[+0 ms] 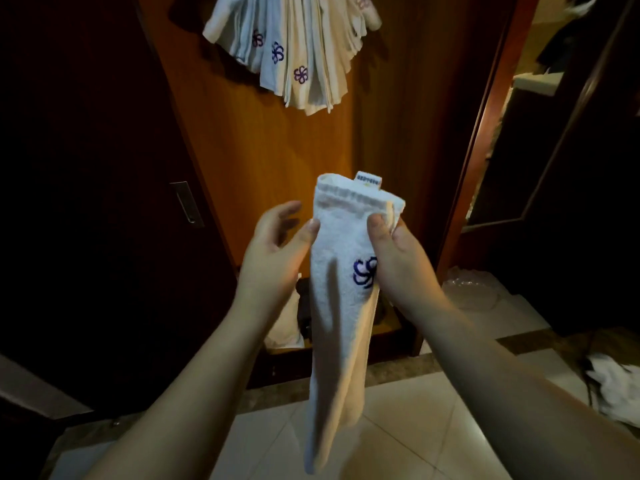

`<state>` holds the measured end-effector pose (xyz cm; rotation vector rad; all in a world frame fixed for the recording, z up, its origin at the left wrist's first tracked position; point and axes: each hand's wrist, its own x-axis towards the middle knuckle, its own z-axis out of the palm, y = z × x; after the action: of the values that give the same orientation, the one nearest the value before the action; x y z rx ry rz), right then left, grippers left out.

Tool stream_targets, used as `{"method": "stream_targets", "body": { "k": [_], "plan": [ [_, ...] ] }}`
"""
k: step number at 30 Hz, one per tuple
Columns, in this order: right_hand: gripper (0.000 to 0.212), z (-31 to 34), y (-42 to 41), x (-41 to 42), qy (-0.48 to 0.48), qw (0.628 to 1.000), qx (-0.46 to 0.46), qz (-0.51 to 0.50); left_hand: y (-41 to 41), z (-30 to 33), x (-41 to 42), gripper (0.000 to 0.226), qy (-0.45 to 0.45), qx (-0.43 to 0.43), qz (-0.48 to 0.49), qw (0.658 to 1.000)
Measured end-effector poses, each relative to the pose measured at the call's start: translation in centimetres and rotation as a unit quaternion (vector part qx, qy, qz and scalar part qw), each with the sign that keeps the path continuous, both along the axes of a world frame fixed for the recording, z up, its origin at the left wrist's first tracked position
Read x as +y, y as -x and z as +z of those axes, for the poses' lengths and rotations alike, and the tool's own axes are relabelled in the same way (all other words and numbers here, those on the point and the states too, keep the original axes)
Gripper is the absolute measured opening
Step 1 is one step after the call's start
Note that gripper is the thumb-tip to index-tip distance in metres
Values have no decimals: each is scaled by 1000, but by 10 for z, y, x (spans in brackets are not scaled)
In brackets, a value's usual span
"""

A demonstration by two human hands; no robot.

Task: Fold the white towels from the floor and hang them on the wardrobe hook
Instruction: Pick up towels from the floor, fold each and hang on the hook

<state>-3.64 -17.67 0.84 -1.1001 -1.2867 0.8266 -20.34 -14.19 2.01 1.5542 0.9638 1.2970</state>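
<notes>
While the orange-brown wardrobe door (pixel 311 150) fills the middle of the frame from top to lower centre, a fan of hung towels (pixel 294 50) with purple and blue flower marks spreads across its top edge; the hook itself is out of view. Below lies the pale tiled floor (pixel 398 427), with a crumpled white towel (pixel 613 389) at the far right edge, apparently yet to be done. In the centre hangs the folded towel (pixel 339 306), a long narrow strip drooping toward the bottom of the frame, its blue flower mark facing the camera and a small label (pixel 369 180) sticking up from its top. The right hand (pixel 394 261) pinches the towel's upper right edge, thumb in front and fingers behind. The left hand (pixel 273 251) is loosely spread just left of the towel, its thumb tip touching the cloth's left edge, gripping nothing.

Folding looks essentially finished, so the step in hand is hanging. The next move likely calls for lifting the strip toward the top of the frame and looping it over the hook among the others without letting the fold fall open.
</notes>
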Motion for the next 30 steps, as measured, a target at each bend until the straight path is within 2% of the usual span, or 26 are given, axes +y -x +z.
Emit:
{"method": "stream_targets", "body": {
  "k": [2, 3, 4, 6, 7, 10, 11, 13, 15, 18, 20, 22, 25, 27, 30],
  "plan": [
    [42, 13, -2, 5, -18, 999, -33, 12, 4, 4, 16, 64, 61, 14, -28, 998],
    [45, 18, -3, 8, -27, 998, -52, 12, 6, 5, 24, 68, 105, 12, -63, 992],
    [45, 23, -4, 11, -33, 997, -65, 9, 8, 6, 30, 62, 137, 7, -102, 985],
    [35, 31, -7, 16, -43, 996, -76, 3, 10, 9, 34, 41, 145, 5, -158, 977],
    [29, 34, -9, 19, -49, 995, -81, 2, 9, 10, 33, 40, 149, 3, -173, 974],
    [24, 43, -11, 22, -55, 996, -73, 3, -1, 3, 28, 76, 182, -7, -196, 963],
    [27, 46, -12, 23, -54, 997, -60, 6, -5, 1, 24, 75, 188, -10, -208, 960],
    [33, 52, -16, 25, -49, 998, -30, 25, -11, -2, 21, 50, 185, -15, -221, 957],
    [50, 54, -26, 30, -17, 996, 42, 82, -14, 2, 23, 25, 187, -43, -221, 956],
    [80, 35, -46, 44, 112, 959, 210, 155, -16, 15, 30, 20, 198, -89, -240, 946],
    [74, 4, -49, 51, 177, 941, 234, 167, -17, 28, 35, 34, 217, -98, -231, 943],
    [57, -27, -40, 49, 243, 925, 232, 178, -16, 41, 42, 57, 246, -100, -213, 940],
    [49, -58, -29, 50, 277, 921, 216, 171, -11, 55, 51, 59, 259, -93, -173, 946],
    [61, -63, -25, 55, 258, 924, 233, 161, -7, 64, 57, 51, 264, -83, -125, 953],
    [92, -68, -18, 58, 255, 916, 244, 188, -3, 74, 67, 32, 264, -57, -47, 962]
  ]
}}
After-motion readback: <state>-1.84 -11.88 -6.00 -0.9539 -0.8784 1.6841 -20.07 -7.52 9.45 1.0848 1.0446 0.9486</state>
